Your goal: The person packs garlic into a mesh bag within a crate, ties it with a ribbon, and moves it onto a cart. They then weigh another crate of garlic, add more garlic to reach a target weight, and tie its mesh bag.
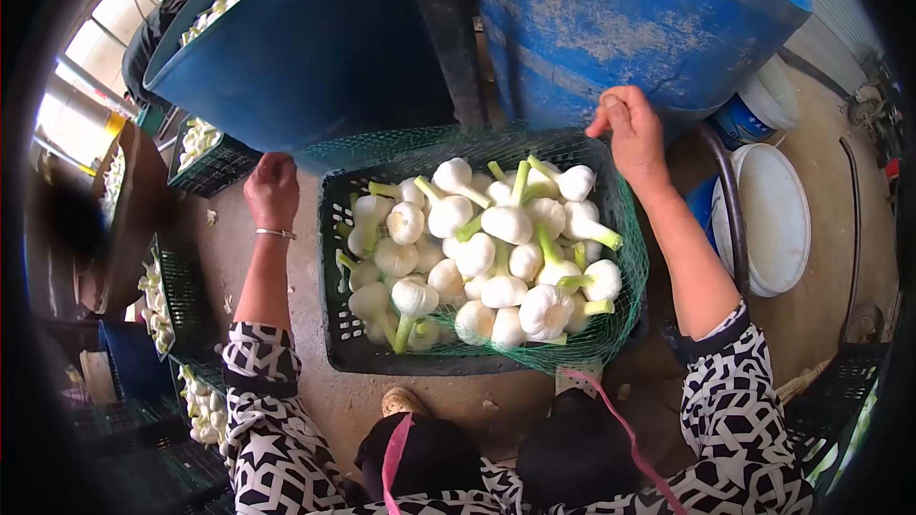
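Note:
In front of me is a black plastic crate (367,360) heaped with white garlic bulbs (506,224) on short green stems. A green mesh net (625,315) lines it, hanging over the right and front sides and stretching along the far rim. My left hand (272,186), beyond the crate's far left corner, is closed in a fist at the end of the stretched net. Off the far right corner, my right hand (630,129) is raised, fingers pinched at the net's edge. The mesh inside each grip is mostly hidden.
Two big blue tubs, a darker one (315,57) and a scuffed one (620,29), stand just past the crate. Garlic-filled crates (186,296) line the left. White buckets (763,219) and a curved dark bar (730,200) are at right. Someone's dark sleeve (143,52) shows far left.

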`<state>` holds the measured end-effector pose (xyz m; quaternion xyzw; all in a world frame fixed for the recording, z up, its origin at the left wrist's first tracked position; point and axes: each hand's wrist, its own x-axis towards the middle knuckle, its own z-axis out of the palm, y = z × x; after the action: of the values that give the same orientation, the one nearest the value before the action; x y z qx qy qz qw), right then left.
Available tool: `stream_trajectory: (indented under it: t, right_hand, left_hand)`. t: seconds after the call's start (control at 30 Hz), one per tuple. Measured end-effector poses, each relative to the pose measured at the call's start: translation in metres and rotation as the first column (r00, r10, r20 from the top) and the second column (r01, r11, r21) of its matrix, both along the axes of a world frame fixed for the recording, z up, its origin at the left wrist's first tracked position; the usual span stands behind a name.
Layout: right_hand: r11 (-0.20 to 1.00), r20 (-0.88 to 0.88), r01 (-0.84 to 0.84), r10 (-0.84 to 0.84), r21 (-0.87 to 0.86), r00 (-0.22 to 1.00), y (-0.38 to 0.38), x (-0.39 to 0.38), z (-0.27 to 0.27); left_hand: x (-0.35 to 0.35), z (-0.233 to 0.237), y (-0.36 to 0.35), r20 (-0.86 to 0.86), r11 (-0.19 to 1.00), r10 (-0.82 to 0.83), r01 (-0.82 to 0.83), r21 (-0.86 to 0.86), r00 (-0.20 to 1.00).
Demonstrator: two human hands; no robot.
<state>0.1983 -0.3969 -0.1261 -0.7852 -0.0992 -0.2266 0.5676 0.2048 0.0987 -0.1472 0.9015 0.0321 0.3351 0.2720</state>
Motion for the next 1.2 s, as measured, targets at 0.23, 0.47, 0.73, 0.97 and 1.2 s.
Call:
stream_trajectory:
  t: [0.23, 0.47, 0.73, 0.97, 1.2]
  right_hand:
    - [0.917, -0.030, 0.111, -0.132, -0.383, 0.991, -0.022, 0.010, -0.005]
    - [1.000, -0.432, -0.021, 0.025, 0.014, 0.902, -0.032, 0.031, -0.042]
    - [0.950, -0.175, 0.155, -0.207, -0.270, 0.963, -0.025, 0.040, -0.053]
    - [0.932, -0.050, 0.303, -0.318, -0.200, 0.947, -0.027, 0.030, -0.034]
    - [0.836, 0.366, 0.256, -0.072, -0.485, 0.928, 0.006, -0.006, 0.029]
  left_hand:
    - [-0.051, 0.008, -0.016, -0.047, 0.875, -0.109, 0.073, -0.479, 0.993]
    - [0.006, -0.011, -0.035, 0.018, 0.498, -0.349, 0.202, -0.843, 0.937]
    - [-0.040, 0.048, -0.051, 0.106, 0.471, -0.336, 0.264, -0.842, 0.936]
    - [-0.103, 0.035, -0.105, -0.012, 0.731, -0.514, 0.430, -0.530, 0.858]
    - [-0.080, 0.034, -0.086, 0.096, 0.438, -0.487, 0.338, -0.833, 0.868]
